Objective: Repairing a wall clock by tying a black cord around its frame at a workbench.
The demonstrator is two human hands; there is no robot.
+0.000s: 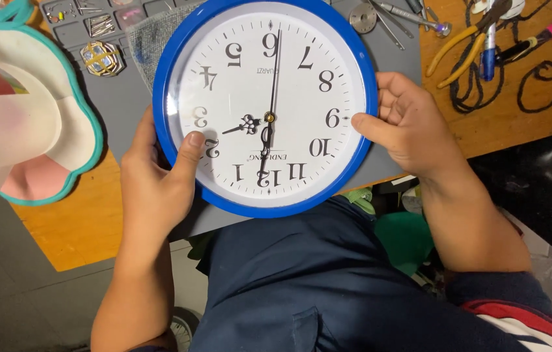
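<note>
A round wall clock (265, 107) with a blue rim and a white face lies face up, upside down to me, over the near edge of a grey work mat (123, 104). My left hand (159, 173) grips its left rim, thumb pressed on the glass near the lower left. My right hand (406, 127) holds the right rim, thumb on the blue edge. Black hands and a thin second hand show on the face.
A white, pink and teal flower-shaped object (25, 117) sits at the left on the orange table (74, 225). Yellow-handled pliers (458, 52), pens and a black cord (537, 85) lie at the upper right. Small parts and tweezers rest on the mat's far side. My dark blue lap is below.
</note>
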